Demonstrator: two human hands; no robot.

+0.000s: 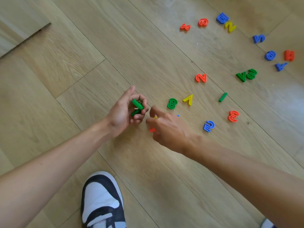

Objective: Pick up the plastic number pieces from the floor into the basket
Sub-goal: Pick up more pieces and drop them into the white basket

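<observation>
Pale wood-plank floor fills the head view, strewn with coloured plastic numbers, and no basket shows anywhere in frame. The left hand is lifted, its fingers curled round a small stack of green pieces held near the fingertips. Just beside it the right hand is knuckles-up with its fingers bent downward. Slivers of a yellow piece and an orange piece peek out at its fingertips, but blur hides whether it grips them or only covers them. Near that hand lie a green 8, a yellow 7, a blue piece and an orange 3. Many more pieces sit well apart toward the upper right. A black-and-white shoe stands at the bottom edge. The likeliest slip is overloading: the green stack looks loosely held, so adding another piece could spill them back onto the boards. Pieces under the right hand could also skid away on the smooth wood if pinched off-centre. The far cluster risks being overlooked.
</observation>
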